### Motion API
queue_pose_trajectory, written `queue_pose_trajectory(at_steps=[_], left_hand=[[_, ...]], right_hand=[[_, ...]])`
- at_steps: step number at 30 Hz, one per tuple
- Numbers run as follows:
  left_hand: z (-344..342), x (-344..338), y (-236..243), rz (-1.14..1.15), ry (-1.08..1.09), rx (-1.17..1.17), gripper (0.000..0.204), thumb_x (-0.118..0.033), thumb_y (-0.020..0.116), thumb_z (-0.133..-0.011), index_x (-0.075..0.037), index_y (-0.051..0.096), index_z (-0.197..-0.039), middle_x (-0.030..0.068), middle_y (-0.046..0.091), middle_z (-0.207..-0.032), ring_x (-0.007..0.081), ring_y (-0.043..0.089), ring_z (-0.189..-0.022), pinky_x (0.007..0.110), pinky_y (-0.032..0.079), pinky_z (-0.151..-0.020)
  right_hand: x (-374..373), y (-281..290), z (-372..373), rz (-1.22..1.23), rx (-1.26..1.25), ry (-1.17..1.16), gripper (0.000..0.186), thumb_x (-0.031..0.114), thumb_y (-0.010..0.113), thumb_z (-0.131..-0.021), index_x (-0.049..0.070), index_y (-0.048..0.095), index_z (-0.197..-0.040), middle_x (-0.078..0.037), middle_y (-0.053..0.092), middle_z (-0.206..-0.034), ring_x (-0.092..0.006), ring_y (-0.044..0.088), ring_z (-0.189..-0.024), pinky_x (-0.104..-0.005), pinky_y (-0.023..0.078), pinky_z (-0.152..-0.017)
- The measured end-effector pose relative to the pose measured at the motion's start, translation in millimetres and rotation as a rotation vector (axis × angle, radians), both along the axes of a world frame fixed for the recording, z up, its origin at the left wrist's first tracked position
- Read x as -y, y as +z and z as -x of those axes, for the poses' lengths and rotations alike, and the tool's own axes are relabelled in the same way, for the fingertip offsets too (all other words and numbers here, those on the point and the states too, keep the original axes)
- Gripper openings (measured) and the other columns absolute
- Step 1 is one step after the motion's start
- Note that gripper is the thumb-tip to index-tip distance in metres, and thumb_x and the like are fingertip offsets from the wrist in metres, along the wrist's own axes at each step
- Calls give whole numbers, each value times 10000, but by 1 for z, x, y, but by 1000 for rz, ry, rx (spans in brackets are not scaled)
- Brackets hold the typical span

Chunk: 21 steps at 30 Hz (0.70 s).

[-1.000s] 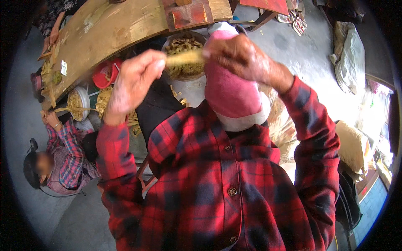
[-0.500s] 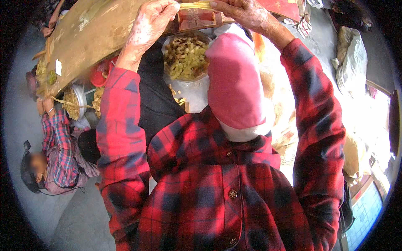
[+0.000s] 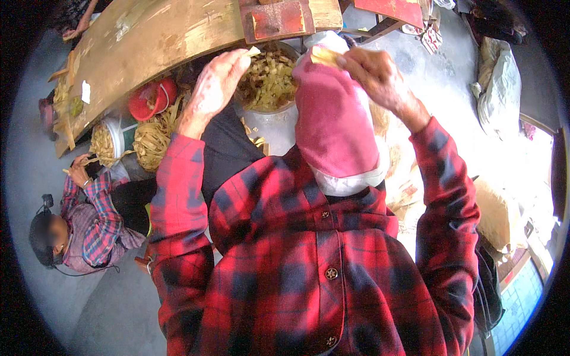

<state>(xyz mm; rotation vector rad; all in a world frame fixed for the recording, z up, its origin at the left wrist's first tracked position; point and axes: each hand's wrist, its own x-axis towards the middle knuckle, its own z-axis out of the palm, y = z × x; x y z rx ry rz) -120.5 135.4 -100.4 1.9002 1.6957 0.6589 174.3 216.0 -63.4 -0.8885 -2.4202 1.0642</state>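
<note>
My left hand (image 3: 218, 83) is raised over the near side of a round basin (image 3: 290, 108), its fingers closed on a small pale piece (image 3: 253, 51). Held apart from it, my right hand (image 3: 375, 72) pinches a short, flat pale-yellow strip (image 3: 325, 57) above the far end of a pink cloth (image 3: 335, 124) on my lap. Chopped yellow-green and brownish pieces (image 3: 270, 80) fill the basin between my hands. What plant or food the strip is, I cannot tell.
A long wooden board (image 3: 172, 35) spans the far left, with a reddish block (image 3: 278, 21) on its end. Beside it are a red bucket (image 3: 145, 104), a heap of long pale strips (image 3: 151, 142) and a white tub (image 3: 113, 133). A co-worker (image 3: 89, 213) handles strips at left.
Both hands have drawn back toward me and moved apart. The yellow strip stretched between them is now a piece in each hand. The co-worker's hands have shifted too.
</note>
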Motion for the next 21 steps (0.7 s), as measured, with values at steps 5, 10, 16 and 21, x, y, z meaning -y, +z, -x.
queue_pose_trajectory(at_steps=[5, 10, 16, 21], left_hand=[[-5, 46, 15, -86, -37, -368, 417, -273, 457, -921, -19, 465, -1251, 161, 483, -1261, 305, 409, -1212, 375, 310, -1017], [-53, 97, 64, 12, -114, -34, 371, -206, 511, -890, 39, 513, -1169, 219, 527, -1169, 349, 508, -1090, 384, 396, -950], [-109, 141, 89, -4, -281, 267, 268, -55, 597, -790, 28, 532, -1036, 151, 557, -917, 304, 568, -844, 361, 471, -733], [-105, 152, 95, -85, -364, 313, 143, 50, 572, -734, 18, 515, -862, 105, 470, -706, 269, 509, -646, 368, 432, -587]], right_hand=[[60, 4, -29, -499, -27, 137, 87, 67, 569, -789, 19, 548, -858, -103, 464, -613, -254, 516, -507, -370, 410, -447], [116, 16, -45, 157, 127, 207, 119, -35, 561, -785, -67, 561, -899, -169, 567, -775, -308, 572, -672, -382, 460, -577], [148, 33, -33, 142, -102, 346, 50, 5, 568, -809, -35, 553, -834, -133, 508, -652, -307, 522, -553, -393, 426, -524], [153, 43, -28, 91, -154, 389, 111, 69, 582, -841, -29, 539, -814, -130, 487, -606, -295, 514, -518, -395, 415, -495]])
